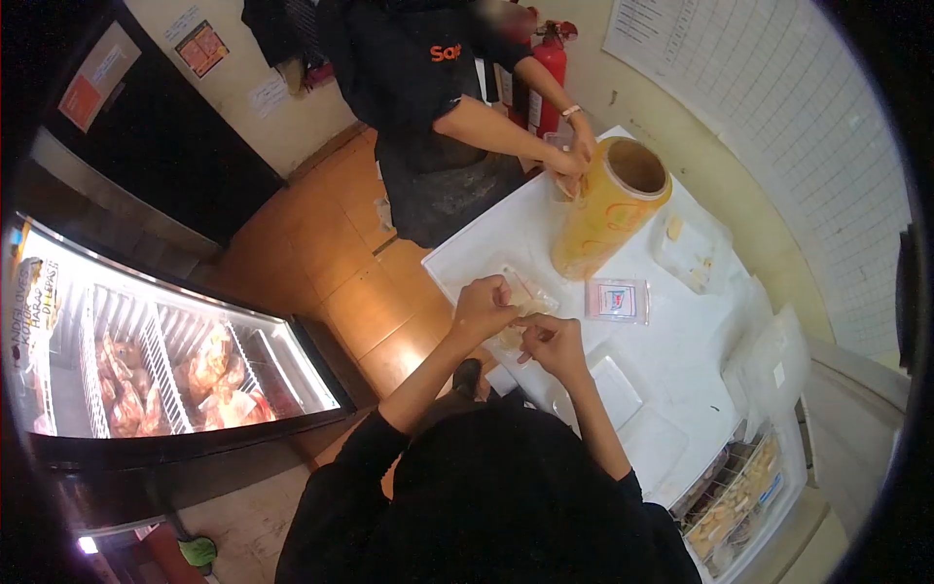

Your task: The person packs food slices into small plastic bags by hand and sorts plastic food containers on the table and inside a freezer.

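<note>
Over the near left edge of the white table (686,375), my left hand (484,310) and my right hand (555,343) meet with fingers pinched closed. Both grip a small clear plastic bag (510,337) with something pale in it; its contents are hard to make out. Just beyond my fingers lies another clear bag (526,284) with a thin red line. To the right of it is a flat clear packet (618,302) with a printed label. A white tray (617,382) sits beside my right wrist.
A big yellow wrap roll (608,209) stands at the table's far side. Across from me, a co-worker's hands (574,161) handle a small clear container. A clear tub (686,255), bulky plastic bags (769,365) and a food-filled bin (744,496) are rightward. A lit display fridge (175,360) stands left.
</note>
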A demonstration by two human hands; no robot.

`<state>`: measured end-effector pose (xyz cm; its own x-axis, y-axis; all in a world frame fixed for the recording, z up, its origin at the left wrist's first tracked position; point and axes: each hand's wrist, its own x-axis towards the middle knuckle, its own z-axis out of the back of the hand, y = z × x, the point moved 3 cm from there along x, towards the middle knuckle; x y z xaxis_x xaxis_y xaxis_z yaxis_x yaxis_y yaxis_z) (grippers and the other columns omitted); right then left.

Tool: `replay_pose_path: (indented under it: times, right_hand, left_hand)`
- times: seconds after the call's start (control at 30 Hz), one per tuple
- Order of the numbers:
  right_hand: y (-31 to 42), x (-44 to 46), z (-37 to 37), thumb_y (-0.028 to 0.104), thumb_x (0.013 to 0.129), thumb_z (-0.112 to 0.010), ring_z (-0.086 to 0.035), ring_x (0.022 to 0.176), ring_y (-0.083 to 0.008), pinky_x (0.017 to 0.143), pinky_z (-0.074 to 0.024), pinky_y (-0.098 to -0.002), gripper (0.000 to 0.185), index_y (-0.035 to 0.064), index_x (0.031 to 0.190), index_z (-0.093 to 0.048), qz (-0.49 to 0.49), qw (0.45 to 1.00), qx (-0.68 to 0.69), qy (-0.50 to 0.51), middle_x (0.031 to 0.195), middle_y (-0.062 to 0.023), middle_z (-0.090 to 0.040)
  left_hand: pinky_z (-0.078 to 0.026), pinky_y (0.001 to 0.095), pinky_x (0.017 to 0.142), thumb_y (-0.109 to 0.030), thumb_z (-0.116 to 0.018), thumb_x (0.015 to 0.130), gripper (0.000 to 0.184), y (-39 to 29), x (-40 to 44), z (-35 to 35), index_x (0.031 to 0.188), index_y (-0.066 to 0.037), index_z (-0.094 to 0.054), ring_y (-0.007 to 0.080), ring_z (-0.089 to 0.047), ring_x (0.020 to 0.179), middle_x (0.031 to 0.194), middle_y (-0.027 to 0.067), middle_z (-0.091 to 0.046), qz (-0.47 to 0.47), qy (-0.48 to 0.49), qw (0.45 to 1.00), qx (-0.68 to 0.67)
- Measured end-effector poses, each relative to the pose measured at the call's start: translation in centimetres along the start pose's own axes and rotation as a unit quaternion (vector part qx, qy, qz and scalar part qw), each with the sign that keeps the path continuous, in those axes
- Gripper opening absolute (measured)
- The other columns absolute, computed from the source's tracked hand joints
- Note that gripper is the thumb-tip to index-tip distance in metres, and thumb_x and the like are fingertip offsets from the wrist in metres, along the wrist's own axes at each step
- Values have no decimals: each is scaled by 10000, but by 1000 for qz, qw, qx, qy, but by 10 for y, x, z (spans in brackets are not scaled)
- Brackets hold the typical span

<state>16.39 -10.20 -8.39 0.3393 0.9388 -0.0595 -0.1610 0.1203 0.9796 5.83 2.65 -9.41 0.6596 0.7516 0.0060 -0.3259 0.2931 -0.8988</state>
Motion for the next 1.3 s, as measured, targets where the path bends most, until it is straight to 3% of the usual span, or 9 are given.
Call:
replay_pose_path:
  times: [0.33, 0.4, 0.47, 0.53, 0.6, 0.67, 1.0, 1.2, 1.3]
  right_hand:
    - [20, 4, 11, -22, 764, -562, -633, 495, -163, 488, -509, -296, 234, 2, 942, -713, -17, 989, -145, 36, 597, -94, -612]
    - [31, 4, 16, 39, 752, -620, -604, 510, -187, 505, -482, -332, 204, 57, 922, -730, 126, 944, -305, -5, 567, -66, -567]
    - [38, 3, 20, 101, 721, -700, -602, 620, -221, 559, -464, -337, 204, 100, 923, -732, 95, 942, -320, 15, 732, -75, -601]
    - [49, 0, 19, 119, 694, -753, -613, 727, -244, 634, -485, -318, 256, 110, 948, -720, 202, 920, -336, -14, 961, -93, -598]
    - [30, 2, 12, 88, 685, -767, -622, 830, -269, 706, -493, -330, 262, 88, 938, -702, 201, 931, -304, -14, 1142, -107, -559]
    - [17, 4, 6, 27, 715, -729, -640, 837, -275, 720, -506, -353, 186, 43, 895, -683, 216, 935, -275, -62, 1076, -115, -595]
    - [5, 6, 7, -55, 737, -673, -662, 823, -259, 723, -515, -318, 86, 0, 803, -675, 181, 956, -188, -137, 862, -127, -666]
    - [-17, 7, 27, -50, 806, -662, -623, 760, -133, 709, -490, -252, 15, -38, 798, -667, 63, 980, 35, -188, 883, -109, -686]
    - [-13, 6, 29, -18, 837, -665, -595, 747, -92, 699, -472, -228, 37, -28, 802, -658, 48, 977, 72, -193, 883, -98, -682]
  left_hand:
    - [-437, 282, 502, -147, -725, 578, 202, -15, 8, -6, 622, -48, -555, 140, -558, 521, 565, 48, -579, 29, 16, 999, 39]
    - [-440, 284, 506, -152, -727, 571, 207, -17, 12, -5, 613, -44, -556, 143, -561, 527, 564, 51, -579, 33, 21, 998, 41]
    - [-444, 279, 512, -167, -734, 564, 220, -15, 17, -5, 600, -37, -560, 139, -564, 529, 569, 53, -593, 68, 47, 997, -7]
    - [-448, 277, 509, -173, -737, 567, 217, -9, 24, -6, 600, -37, -572, 138, -567, 526, 574, 55, -603, 87, 61, 994, -19]
    - [-452, 276, 506, -179, -740, 569, 214, -5, 30, -9, 599, -36, -583, 137, -571, 523, 579, 57, -614, 104, 76, 991, -30]
    - [-513, 316, 538, -179, -722, 519, 192, -5, 35, -14, 544, -28, -606, 219, -647, 549, 586, 133, -642, 103, 69, 992, -21]
    - [-511, 291, 563, -194, -739, 564, 189, -4, 45, -28, 584, -42, -629, 171, -628, 561, 607, 101, -654, 83, 68, 994, 37]
    - [-506, 283, 649, -194, -717, 720, 212, -12, 27, -29, 842, -39, -640, 152, -630, 681, 760, 67, -666, 72, 57, 988, -123]
    - [-496, 278, 746, -202, -658, 866, 204, 2, 7, -31, 965, -29, -618, 130, -622, 835, 906, 51, -658, -19, 23, 994, -104]
